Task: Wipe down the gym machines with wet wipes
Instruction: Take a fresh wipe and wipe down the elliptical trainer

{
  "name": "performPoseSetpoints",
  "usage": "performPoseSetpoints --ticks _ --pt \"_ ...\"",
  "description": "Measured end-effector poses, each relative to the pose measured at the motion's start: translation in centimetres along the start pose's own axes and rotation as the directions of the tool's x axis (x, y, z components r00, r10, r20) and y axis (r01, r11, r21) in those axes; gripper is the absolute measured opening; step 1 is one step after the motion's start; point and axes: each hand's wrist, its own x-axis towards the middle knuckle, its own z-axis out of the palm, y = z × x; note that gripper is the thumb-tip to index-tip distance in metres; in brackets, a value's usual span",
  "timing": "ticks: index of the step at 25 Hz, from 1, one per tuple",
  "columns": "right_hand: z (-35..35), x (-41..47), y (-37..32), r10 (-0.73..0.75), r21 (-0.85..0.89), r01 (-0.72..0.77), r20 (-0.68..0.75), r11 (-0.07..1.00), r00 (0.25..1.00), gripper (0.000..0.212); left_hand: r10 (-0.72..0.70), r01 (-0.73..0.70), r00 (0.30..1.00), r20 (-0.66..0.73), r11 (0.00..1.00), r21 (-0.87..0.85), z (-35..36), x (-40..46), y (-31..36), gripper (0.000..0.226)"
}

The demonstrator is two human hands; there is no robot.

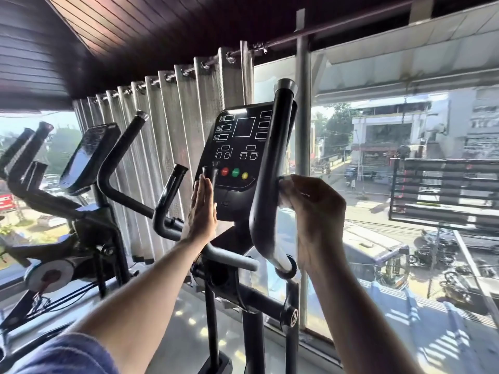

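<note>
A black elliptical machine stands in front of me, its console (239,147) showing red, green and yellow buttons. My right hand (313,209) grips a white wet wipe (285,188) wrapped against the right upright handlebar (272,168). Only a small part of the wipe shows between my fingers and the bar. My left hand (201,209) is held flat with straight fingers against the console's left edge, holding nothing.
A second exercise machine (81,168) stands at the left. Grey curtains (172,147) hang behind both. A large glass window (405,184) runs along the right, with a metal post (302,147) just behind the handlebar. The tiled floor lies below.
</note>
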Motion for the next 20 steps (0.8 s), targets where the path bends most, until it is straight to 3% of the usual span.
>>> performPoseSetpoints --ticks 2,4,7,10,16,20 --pt "1.0 1.5 -0.9 -0.166 -0.154 0.161 -0.018 0.975 0.986 0.003 0.008 -0.008 1.000 -0.010 1.000 0.000 0.0 0.1 -0.3 0.076" --pt "1.3 2.4 -1.2 -0.293 -0.376 0.293 0.059 0.879 0.954 0.004 0.011 -0.011 1.000 -0.019 1.000 -0.002 0.1 0.0 -0.3 0.075" --pt "0.2 1.1 -0.5 -0.240 -0.454 0.288 0.162 0.843 0.957 0.003 0.022 -0.021 0.999 -0.028 1.000 0.014 0.3 0.0 -0.4 0.071" --pt "0.4 1.7 -0.3 -0.234 -0.362 0.271 0.144 0.892 0.962 0.004 0.020 -0.019 0.999 -0.047 0.999 0.026 0.6 0.1 -0.6 0.070" --pt "4.6 14.5 -1.7 -0.102 -0.045 0.103 0.032 0.994 0.994 0.004 0.019 -0.018 0.998 -0.061 1.000 0.016 0.9 -0.1 -0.9 0.070" --pt "6.6 17.5 -3.3 0.091 0.219 -0.103 0.063 0.970 0.994 0.030 0.040 -0.040 0.996 -0.084 0.999 0.007 1.1 -0.1 -0.9 0.071"
